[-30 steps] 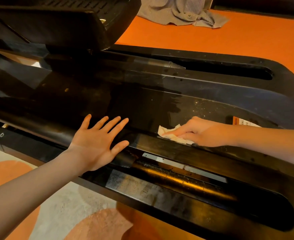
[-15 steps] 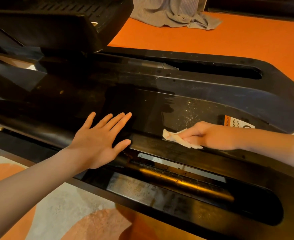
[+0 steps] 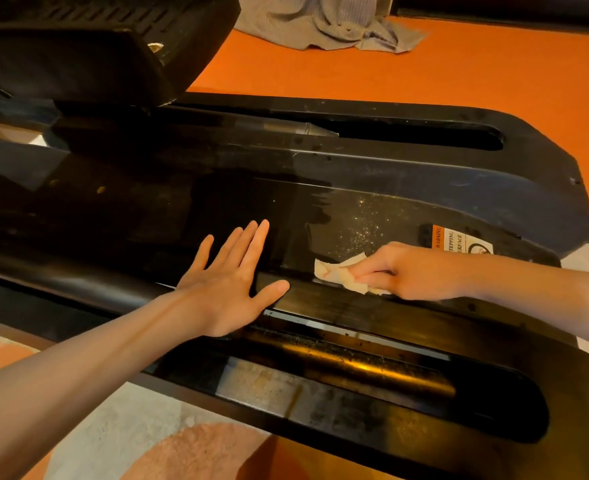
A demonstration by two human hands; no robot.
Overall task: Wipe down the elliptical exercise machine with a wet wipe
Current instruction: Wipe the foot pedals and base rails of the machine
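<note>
Along the elliptical's long black deck (image 3: 407, 161), running left to right, right hand (image 3: 414, 271) pinches the wet wipe (image 3: 334, 273) nearest the dusty patch (image 3: 366, 220); left hand (image 3: 227, 289) rests flat, fingers straight.

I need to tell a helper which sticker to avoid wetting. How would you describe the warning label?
On the black machine base, look just beyond the right hand. The warning label is the only sticker there: white with an orange strip.

An orange floor (image 3: 476, 64) carried the black exercise machine (image 3: 424, 174). A crumpled grey cloth (image 3: 327, 26) lay on it beyond the machine.
</note>
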